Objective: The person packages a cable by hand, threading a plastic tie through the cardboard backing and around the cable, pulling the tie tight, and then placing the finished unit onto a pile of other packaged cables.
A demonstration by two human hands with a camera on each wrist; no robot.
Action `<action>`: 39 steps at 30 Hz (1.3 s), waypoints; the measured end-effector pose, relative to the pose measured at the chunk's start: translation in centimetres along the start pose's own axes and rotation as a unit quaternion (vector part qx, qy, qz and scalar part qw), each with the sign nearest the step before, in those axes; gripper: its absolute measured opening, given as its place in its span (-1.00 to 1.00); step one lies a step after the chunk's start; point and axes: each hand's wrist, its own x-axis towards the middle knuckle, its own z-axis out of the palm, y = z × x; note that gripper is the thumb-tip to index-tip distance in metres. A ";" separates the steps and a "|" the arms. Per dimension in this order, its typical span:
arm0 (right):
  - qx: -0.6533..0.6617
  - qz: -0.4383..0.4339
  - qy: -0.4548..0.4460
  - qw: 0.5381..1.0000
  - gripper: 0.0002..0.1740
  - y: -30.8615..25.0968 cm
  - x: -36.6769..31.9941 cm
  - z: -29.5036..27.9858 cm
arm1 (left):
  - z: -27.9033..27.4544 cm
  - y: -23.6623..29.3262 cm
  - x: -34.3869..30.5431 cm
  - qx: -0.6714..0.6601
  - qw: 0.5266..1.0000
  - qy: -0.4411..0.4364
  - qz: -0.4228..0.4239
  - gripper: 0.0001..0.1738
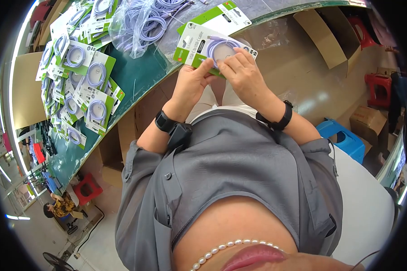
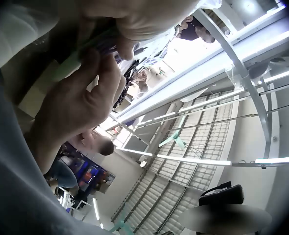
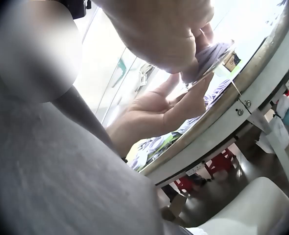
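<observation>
In the head view my left hand (image 1: 191, 85) pinches the lower edge of a white and green USB-C cable card (image 1: 195, 44), thumb on its front. On the card lies a coiled lilac USB cable (image 1: 218, 44). My right hand (image 1: 246, 74) bends its fingers over the coil and the card's right part, pinching the cable there; its fingertips partly hide the coil. The right wrist view shows the cable (image 3: 212, 58) between the fingers, close to the left hand (image 3: 154, 113). Just behind the held card, another cable card (image 1: 233, 19) lies at the table edge.
A heap of carded cables (image 1: 95, 74) covers the left of the green table (image 1: 142, 77). Loose lilac cables in a clear plastic bag (image 1: 133, 27) lie behind. A blue stool (image 1: 341, 137) and an open cardboard box (image 1: 323, 38) stand right. Another person (image 1: 61, 205) is at far left.
</observation>
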 end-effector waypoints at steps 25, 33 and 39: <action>0.115 -0.095 -0.108 0.983 -0.38 3.2 1.4 0.0 | -1.5 -2.1 -0.7 0.083 0.996 0.021 0.003 -0.70; 0.182 -0.113 -0.107 0.971 -0.41 4.2 3.8 -0.2 | -1.5 -0.2 -0.4 0.113 0.993 0.027 0.017 -0.67; 0.209 -0.130 -0.108 0.963 -0.40 4.1 5.5 -0.4 | -2.8 1.5 -0.9 0.166 0.985 0.010 0.041 -0.65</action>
